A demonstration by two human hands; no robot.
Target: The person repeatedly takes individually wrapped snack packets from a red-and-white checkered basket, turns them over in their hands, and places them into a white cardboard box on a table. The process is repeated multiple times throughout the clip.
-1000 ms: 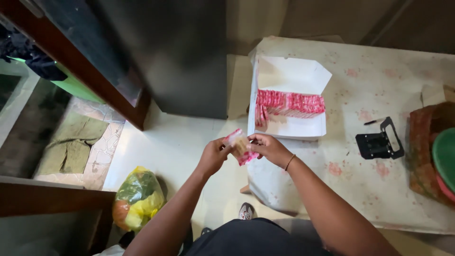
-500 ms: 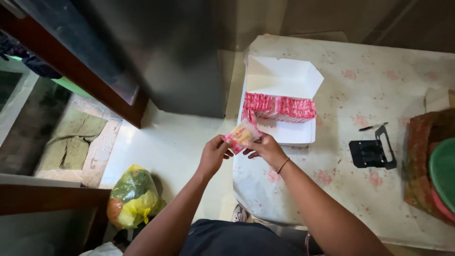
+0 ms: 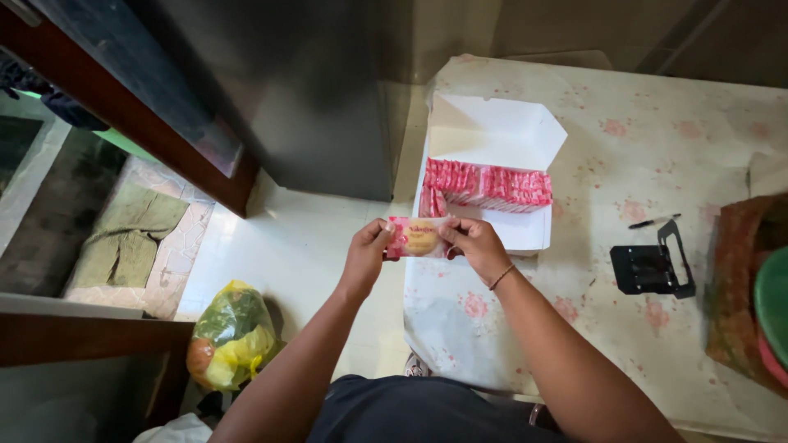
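Small pink snack packet (image 3: 420, 238), long axis running left–right, stretched between both hands just above the bench's (image 3: 657, 148) near-left edge: left hand (image 3: 367, 256) pinches its left end, right hand (image 3: 474, 246) its right. The open white box (image 3: 501, 135) lies just beyond.

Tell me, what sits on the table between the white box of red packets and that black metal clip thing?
In the head view, only a dark pen lies on the flowered tablecloth between the white box and the black clip; otherwise that stretch is bare.
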